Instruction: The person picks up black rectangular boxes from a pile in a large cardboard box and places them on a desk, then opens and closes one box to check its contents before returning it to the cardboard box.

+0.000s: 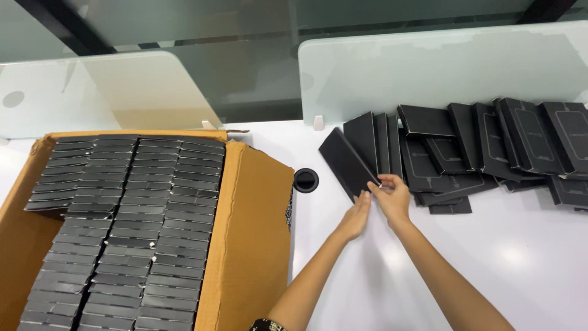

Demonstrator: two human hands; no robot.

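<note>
A flat black box [344,160] leans tilted at the left end of a row of similar black boxes [490,147] standing against a frosted divider. My right hand [392,197] pinches its lower right corner. My left hand [355,218] touches the same box's lower edge with its fingertips, just left of the right hand. A large open cardboard carton [245,233] at the left is packed with several rows of black boxes [131,227] set on edge.
A white desk [508,251] carries everything. A round black cable hole [305,180] lies between the carton and my hands. Frosted glass dividers [429,67] stand along the desk's far edge. Loose black boxes lie flat at the right [569,191].
</note>
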